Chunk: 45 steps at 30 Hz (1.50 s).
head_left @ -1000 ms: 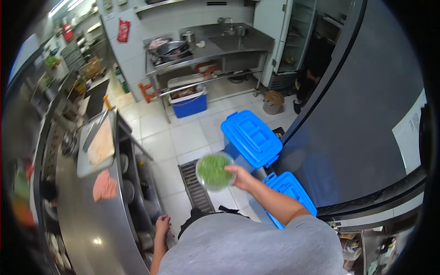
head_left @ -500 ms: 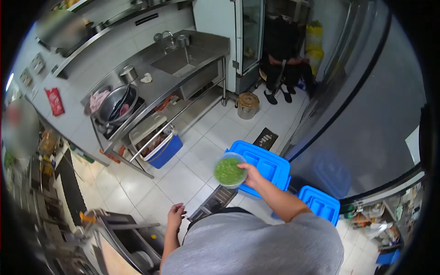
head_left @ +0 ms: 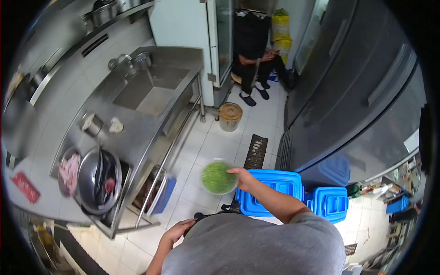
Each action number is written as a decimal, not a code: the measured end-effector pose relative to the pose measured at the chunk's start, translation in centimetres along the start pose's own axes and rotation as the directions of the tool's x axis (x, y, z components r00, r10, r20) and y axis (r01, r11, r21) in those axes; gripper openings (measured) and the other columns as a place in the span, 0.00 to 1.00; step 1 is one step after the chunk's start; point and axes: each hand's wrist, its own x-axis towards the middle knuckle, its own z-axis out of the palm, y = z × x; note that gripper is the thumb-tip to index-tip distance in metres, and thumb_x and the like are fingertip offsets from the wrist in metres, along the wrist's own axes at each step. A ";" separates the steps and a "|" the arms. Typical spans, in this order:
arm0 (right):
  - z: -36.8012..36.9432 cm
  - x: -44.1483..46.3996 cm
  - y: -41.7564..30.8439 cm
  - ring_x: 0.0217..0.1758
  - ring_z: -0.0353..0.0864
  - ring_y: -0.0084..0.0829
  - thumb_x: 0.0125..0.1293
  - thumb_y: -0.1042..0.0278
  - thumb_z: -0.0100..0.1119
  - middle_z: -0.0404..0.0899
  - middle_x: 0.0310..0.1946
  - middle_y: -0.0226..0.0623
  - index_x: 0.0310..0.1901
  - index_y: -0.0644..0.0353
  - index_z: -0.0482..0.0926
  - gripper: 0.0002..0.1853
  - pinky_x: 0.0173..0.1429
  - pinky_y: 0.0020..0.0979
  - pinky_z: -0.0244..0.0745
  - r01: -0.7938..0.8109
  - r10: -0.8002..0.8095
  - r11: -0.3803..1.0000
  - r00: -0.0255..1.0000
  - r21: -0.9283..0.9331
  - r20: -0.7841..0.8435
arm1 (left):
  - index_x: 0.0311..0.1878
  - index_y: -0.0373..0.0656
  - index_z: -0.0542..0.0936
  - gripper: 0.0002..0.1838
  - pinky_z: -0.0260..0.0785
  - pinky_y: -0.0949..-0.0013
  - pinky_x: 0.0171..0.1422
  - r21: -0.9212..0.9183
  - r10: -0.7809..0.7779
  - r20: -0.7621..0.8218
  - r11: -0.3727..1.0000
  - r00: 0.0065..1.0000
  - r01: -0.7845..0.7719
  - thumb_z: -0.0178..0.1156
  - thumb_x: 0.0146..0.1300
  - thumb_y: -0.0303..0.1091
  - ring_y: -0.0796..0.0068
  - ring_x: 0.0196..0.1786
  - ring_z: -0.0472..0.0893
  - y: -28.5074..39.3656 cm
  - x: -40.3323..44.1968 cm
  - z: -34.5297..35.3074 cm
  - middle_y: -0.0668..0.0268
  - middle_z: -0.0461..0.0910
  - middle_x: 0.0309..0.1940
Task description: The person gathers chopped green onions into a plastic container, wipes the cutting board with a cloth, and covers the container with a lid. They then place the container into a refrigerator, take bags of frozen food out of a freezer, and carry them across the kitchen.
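Note:
My right hand (head_left: 243,179) grips the rim of a clear round bowl (head_left: 219,177) filled with chopped green onions. The bowl is out in front of my body, above the tiled floor and just left of a blue lidded bin (head_left: 271,189). Low and close to my waist, my left hand (head_left: 179,229) holds nothing that I can see. Its fingers are stretched out beside dark clothing, and part of the fingertips is hard to make out.
Along the left runs a steel counter with a sink (head_left: 153,101) and a large metal bowl (head_left: 87,183). A lidded bucket (head_left: 229,120) stands on the floor ahead. A person in black (head_left: 252,41) sits at the back. Grey refrigerator doors (head_left: 339,91) line the right, near a second blue bin (head_left: 331,201).
My view has shifted forward, so the sink counter and the seated person look nearer. The bowl stays in my right hand. My left hand has come in against my waist.

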 end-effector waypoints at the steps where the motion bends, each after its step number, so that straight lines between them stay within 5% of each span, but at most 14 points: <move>1: -0.7 -0.2 -1.4 0.59 0.77 0.38 0.58 0.62 0.62 0.80 0.53 0.41 0.55 0.61 0.76 0.24 0.65 0.44 0.69 0.039 -0.037 0.998 0.997 0.038 -0.061 | 0.62 0.40 0.75 0.24 0.64 0.69 0.64 0.152 0.018 0.083 0.988 0.996 -0.030 0.58 0.69 0.45 0.73 0.58 0.75 1.6 2.0 -2.5 0.63 0.78 0.56; 4: -5.5 -0.2 -3.6 0.57 0.77 0.39 0.56 0.61 0.63 0.79 0.54 0.41 0.58 0.59 0.75 0.27 0.62 0.45 0.70 0.190 -0.152 0.976 0.941 0.102 -0.304 | 0.62 0.40 0.76 0.20 0.63 0.70 0.66 0.460 -0.014 0.291 0.879 0.957 -0.127 0.57 0.70 0.39 0.73 0.59 0.75 9.8 7.2 -5.2 0.64 0.78 0.56; 9: -9.8 -2.0 -7.6 0.59 0.74 0.42 0.54 0.57 0.62 0.75 0.59 0.40 0.61 0.53 0.72 0.31 0.60 0.48 0.67 0.381 -0.191 0.891 0.808 0.247 -0.557 | 0.59 0.45 0.79 0.17 0.67 0.71 0.63 0.580 0.016 0.528 0.724 0.849 -0.374 0.58 0.68 0.36 0.73 0.58 0.77 21.9 16.3 -3.6 0.67 0.81 0.53; 12: -14.1 0.7 -10.7 0.62 0.70 0.44 0.52 0.55 0.62 0.73 0.60 0.39 0.61 0.52 0.72 0.32 0.63 0.49 0.62 0.351 -0.099 0.904 0.725 0.242 -0.682 | 0.55 0.44 0.82 0.15 0.68 0.72 0.62 0.661 -0.105 0.463 0.703 0.880 -0.264 0.59 0.68 0.37 0.75 0.55 0.79 28.3 23.4 -2.5 0.68 0.83 0.52; 18: -17.6 11.0 -24.8 0.62 0.72 0.42 0.54 0.59 0.63 0.74 0.59 0.41 0.60 0.55 0.72 0.30 0.61 0.48 0.68 0.475 -0.230 0.817 0.788 0.326 -0.571 | 0.52 0.40 0.83 0.16 0.71 0.73 0.56 0.666 -0.119 0.550 0.660 0.826 -0.348 0.59 0.69 0.41 0.76 0.48 0.80 41.2 36.0 0.9 0.66 0.84 0.47; 21: -15.4 16.4 -34.0 0.62 0.72 0.46 0.56 0.58 0.62 0.73 0.61 0.44 0.63 0.60 0.69 0.32 0.65 0.51 0.65 0.471 -0.276 0.826 0.817 0.309 -0.506 | 0.52 0.37 0.80 0.20 0.72 0.70 0.53 0.389 -0.018 0.397 0.909 0.917 -0.151 0.56 0.71 0.46 0.74 0.46 0.81 44.7 43.0 0.6 0.63 0.83 0.43; 24: -15.4 20.9 -41.5 0.58 0.75 0.41 0.56 0.61 0.65 0.76 0.56 0.43 0.60 0.63 0.71 0.30 0.63 0.43 0.70 0.460 -0.273 0.822 0.835 0.334 -0.479 | 0.52 0.40 0.80 0.19 0.73 0.69 0.43 0.420 0.068 0.088 0.902 0.994 -0.099 0.58 0.69 0.46 0.73 0.40 0.81 48.6 49.5 -1.5 0.63 0.83 0.42; 29: -21.8 25.7 -50.9 0.59 0.75 0.42 0.56 0.61 0.64 0.77 0.55 0.44 0.60 0.66 0.71 0.30 0.66 0.44 0.67 0.423 -0.326 0.836 0.895 0.350 -0.304 | 0.53 0.41 0.79 0.20 0.72 0.65 0.42 0.470 0.086 -0.113 0.883 0.990 -0.023 0.59 0.66 0.45 0.68 0.41 0.82 58.6 62.1 -4.3 0.59 0.83 0.44; 31: -23.5 25.4 -54.4 0.59 0.75 0.42 0.56 0.60 0.63 0.77 0.55 0.45 0.60 0.66 0.71 0.31 0.66 0.44 0.66 0.475 -0.333 0.806 0.857 0.353 -0.394 | 0.52 0.39 0.79 0.20 0.72 0.65 0.41 0.476 0.181 -0.146 0.875 0.973 -0.092 0.59 0.64 0.44 0.66 0.41 0.82 64.3 68.0 -2.7 0.59 0.83 0.44; 34: -30.3 25.0 -58.0 0.59 0.75 0.43 0.56 0.60 0.62 0.77 0.55 0.45 0.61 0.66 0.70 0.32 0.67 0.44 0.67 0.551 -0.347 0.755 0.796 0.356 -0.497 | 0.48 0.40 0.80 0.16 0.70 0.70 0.34 0.425 0.291 -0.012 0.868 0.957 -0.258 0.56 0.64 0.40 0.74 0.32 0.80 73.1 77.3 2.6 0.65 0.83 0.35; 37: -35.4 22.9 -61.0 0.60 0.75 0.43 0.55 0.60 0.62 0.77 0.55 0.44 0.61 0.65 0.71 0.31 0.66 0.45 0.68 0.646 -0.372 0.676 0.715 0.355 -0.592 | 0.48 0.38 0.80 0.15 0.72 0.70 0.39 0.587 0.280 0.121 0.753 0.952 -0.296 0.60 0.64 0.39 0.77 0.33 0.78 82.5 82.9 13.1 0.67 0.81 0.33; 39: -38.2 21.6 -63.3 0.59 0.76 0.44 0.55 0.60 0.63 0.77 0.55 0.44 0.60 0.64 0.72 0.31 0.65 0.47 0.69 0.744 -0.364 0.539 0.629 0.395 -0.687 | 0.50 0.38 0.80 0.16 0.72 0.72 0.41 0.479 0.257 0.129 0.830 0.958 -0.287 0.62 0.65 0.39 0.78 0.35 0.78 87.5 86.6 21.7 0.67 0.81 0.35; 41: -43.4 21.5 -64.9 0.59 0.76 0.44 0.54 0.60 0.63 0.77 0.55 0.44 0.60 0.64 0.72 0.31 0.65 0.48 0.69 0.788 -0.390 0.467 0.591 0.401 -0.706 | 0.53 0.36 0.77 0.19 0.72 0.72 0.43 0.416 0.300 0.435 0.769 0.849 -0.485 0.63 0.65 0.37 0.75 0.40 0.79 90.4 93.9 28.0 0.64 0.81 0.42; 45: -52.0 22.8 -73.2 0.59 0.76 0.44 0.54 0.61 0.64 0.77 0.55 0.44 0.59 0.64 0.72 0.31 0.66 0.48 0.68 0.822 -0.412 0.425 0.549 0.379 -0.727 | 0.57 0.41 0.75 0.17 0.70 0.74 0.47 0.386 0.312 0.602 0.692 0.735 -0.610 0.59 0.67 0.34 0.77 0.42 0.78 95.5 100.6 44.7 0.67 0.79 0.41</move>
